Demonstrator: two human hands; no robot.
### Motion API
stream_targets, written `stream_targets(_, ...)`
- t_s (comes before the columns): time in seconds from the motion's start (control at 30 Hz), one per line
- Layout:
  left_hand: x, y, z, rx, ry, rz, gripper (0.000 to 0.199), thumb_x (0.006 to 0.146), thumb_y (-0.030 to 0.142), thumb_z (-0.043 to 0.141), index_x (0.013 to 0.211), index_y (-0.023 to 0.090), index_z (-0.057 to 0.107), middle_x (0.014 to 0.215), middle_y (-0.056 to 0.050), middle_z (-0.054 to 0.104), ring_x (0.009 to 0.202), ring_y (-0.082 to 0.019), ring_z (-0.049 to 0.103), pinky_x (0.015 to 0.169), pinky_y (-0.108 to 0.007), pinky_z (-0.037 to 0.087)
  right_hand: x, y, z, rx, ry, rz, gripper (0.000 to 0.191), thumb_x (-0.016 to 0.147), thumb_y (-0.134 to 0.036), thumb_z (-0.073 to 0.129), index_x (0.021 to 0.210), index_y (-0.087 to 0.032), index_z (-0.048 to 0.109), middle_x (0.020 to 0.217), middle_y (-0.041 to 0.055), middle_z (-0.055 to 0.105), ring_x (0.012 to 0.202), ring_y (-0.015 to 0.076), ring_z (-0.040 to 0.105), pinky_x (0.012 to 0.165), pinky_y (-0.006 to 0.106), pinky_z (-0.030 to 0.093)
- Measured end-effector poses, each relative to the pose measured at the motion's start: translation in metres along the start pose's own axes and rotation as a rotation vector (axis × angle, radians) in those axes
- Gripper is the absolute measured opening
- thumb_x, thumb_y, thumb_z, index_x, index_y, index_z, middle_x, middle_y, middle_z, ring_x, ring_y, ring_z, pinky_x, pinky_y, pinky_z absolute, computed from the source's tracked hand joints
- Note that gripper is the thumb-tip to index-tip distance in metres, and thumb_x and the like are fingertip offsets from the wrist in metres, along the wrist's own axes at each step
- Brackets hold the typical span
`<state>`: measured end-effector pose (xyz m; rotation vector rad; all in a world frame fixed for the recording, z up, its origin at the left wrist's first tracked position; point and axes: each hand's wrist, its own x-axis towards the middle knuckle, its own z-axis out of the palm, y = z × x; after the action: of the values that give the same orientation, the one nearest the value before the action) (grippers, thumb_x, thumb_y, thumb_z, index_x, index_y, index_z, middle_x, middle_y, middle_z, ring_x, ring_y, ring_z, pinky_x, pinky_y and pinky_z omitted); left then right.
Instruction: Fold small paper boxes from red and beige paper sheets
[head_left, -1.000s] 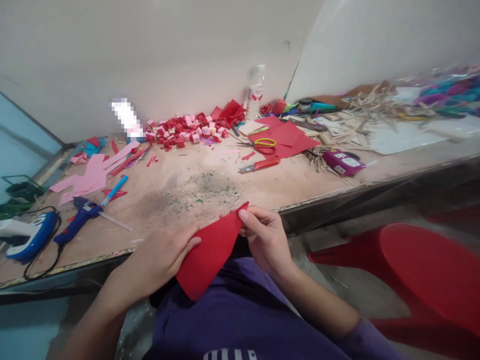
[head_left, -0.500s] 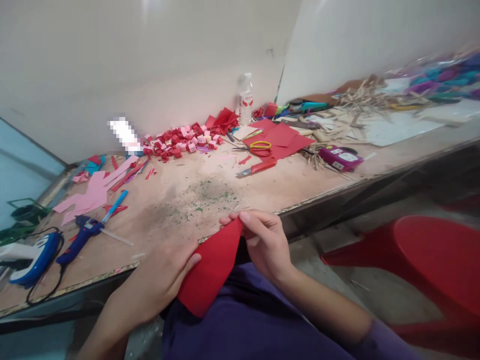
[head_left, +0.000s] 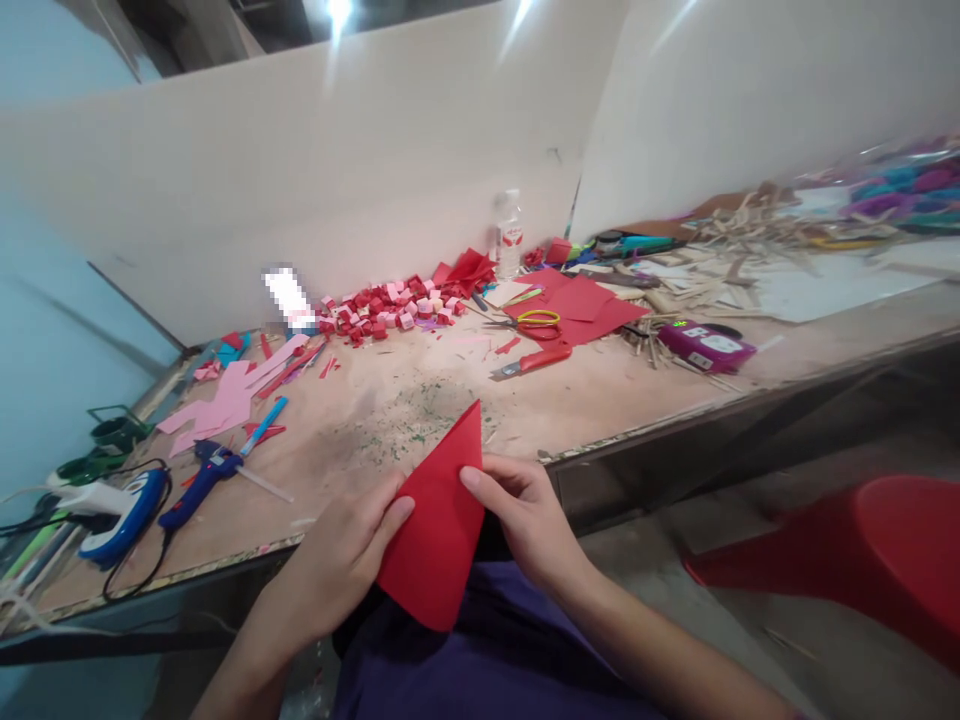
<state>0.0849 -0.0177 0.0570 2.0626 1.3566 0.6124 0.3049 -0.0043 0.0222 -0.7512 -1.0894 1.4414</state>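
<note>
A sheet of red paper (head_left: 439,535), with a pointed corner at the top, is held upright over my lap just in front of the table edge. My left hand (head_left: 360,540) grips its left edge, thumb on the near face and fingers behind. On the right edge, my right hand (head_left: 529,510) pinches the sheet below the pointed corner, its thumb flat on the near face. The fingertips behind the paper are hidden.
On the wooden table (head_left: 405,365) lie a blue glue gun (head_left: 202,485), yellow-and-red scissors (head_left: 536,322), a red-handled knife (head_left: 532,360), small red and pink folded pieces (head_left: 390,305) and a purple tape measure (head_left: 705,347). A bottle (head_left: 508,235) stands behind. A red stool (head_left: 900,560) is at right.
My right hand has slid down from the paper's top corner to its right edge, leaving the corner exposed. The paper stands more upright. The camera view has tilted up and shifted left.
</note>
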Motion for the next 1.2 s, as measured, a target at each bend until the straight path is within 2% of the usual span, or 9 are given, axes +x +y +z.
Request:
stream_targets(0.2,0.004,-0.002,0.002,-0.056,0.051,-0.026,0.036,0.107,0.052,0.047,0.116,0.025,0.068,0.114,-0.007,0.077,0.105,-0.028,0.071,0.094,-0.039,0.051,0.005,-0.005,0.007,-0.052,0.03,-0.013,0.026,0.088,-0.047,0.084,0.093,-0.022,0.089,0.086,0.0061,0.084,0.071,0.0173,0.07,0.068,0.027,0.053)
stream_targets(0.37,0.009,-0.003,0.008,-0.116,0.104,0.011,0.033,0.107,0.049,0.047,0.1,0.023,0.067,0.102,-0.006,0.075,0.095,-0.026,0.069,0.087,-0.037,0.049,0.006,-0.009,0.009,-0.055,0.032,-0.014,0.025,0.086,-0.046,0.086,0.091,-0.022,0.089,0.087,0.0053,0.084,0.071,0.0167,0.07,0.068,0.027,0.054)
stream_targets(0.53,0.009,-0.008,0.011,-0.209,0.188,-0.018,0.034,0.107,0.05,0.048,0.103,0.022,0.066,0.103,-0.007,0.074,0.1,-0.026,0.068,0.089,-0.037,0.049,0.004,-0.004,0.003,-0.023,-0.109,0.093,0.03,0.081,-0.047,0.09,0.098,-0.024,0.088,0.09,0.0042,0.084,0.079,0.0183,0.074,0.075,0.027,0.057)
stream_targets(0.67,0.008,-0.009,0.011,-0.272,0.275,-0.018,0.034,0.107,0.051,0.049,0.099,0.022,0.064,0.097,-0.006,0.072,0.091,-0.024,0.066,0.084,-0.035,0.049,0.004,0.001,-0.003,-0.061,-0.107,0.172,0.033,0.081,-0.052,0.088,0.093,-0.021,0.089,0.088,0.0051,0.083,0.074,0.0164,0.071,0.069,0.025,0.054)
stream_targets(0.8,0.012,-0.007,0.01,-0.288,0.334,-0.009,0.029,0.107,0.046,0.048,0.095,0.022,0.062,0.087,-0.002,0.069,0.08,-0.021,0.062,0.083,-0.033,0.049,0.009,-0.004,-0.002,-0.132,-0.058,0.156,0.036,0.081,-0.054,0.088,0.081,-0.018,0.087,0.081,0.0049,0.081,0.068,0.0147,0.066,0.062,0.024,0.049)
stream_targets(0.97,0.018,-0.005,0.003,-0.361,0.452,0.001,0.029,0.105,0.047,0.052,0.094,0.023,0.064,0.086,-0.002,0.068,0.08,-0.022,0.063,0.078,-0.031,0.05,0.011,-0.018,-0.002,-0.168,-0.15,0.191,0.035,0.081,-0.053,0.087,0.087,-0.018,0.087,0.079,0.0051,0.08,0.069,0.0186,0.069,0.066,0.029,0.054)
stream_targets(1.1,0.019,-0.004,-0.001,-0.425,0.458,-0.015,0.031,0.105,0.051,0.053,0.093,0.024,0.061,0.084,-0.001,0.065,0.078,-0.021,0.062,0.072,-0.03,0.05,0.011,-0.022,-0.01,-0.294,-0.132,0.137,0.036,0.087,-0.052,0.082,0.075,-0.018,0.084,0.073,0.004,0.078,0.061,0.0158,0.063,0.058,0.026,0.049)
stream_targets(1.2,0.02,-0.004,-0.001,-0.449,0.503,0.0,0.032,0.104,0.051,0.054,0.089,0.023,0.059,0.083,-0.001,0.062,0.075,-0.019,0.059,0.07,-0.028,0.049,0.012,-0.022,-0.017,-0.359,-0.159,0.114,0.037,0.087,-0.054,0.081,0.079,-0.018,0.085,0.076,0.0053,0.078,0.062,0.017,0.062,0.056,0.027,0.048)
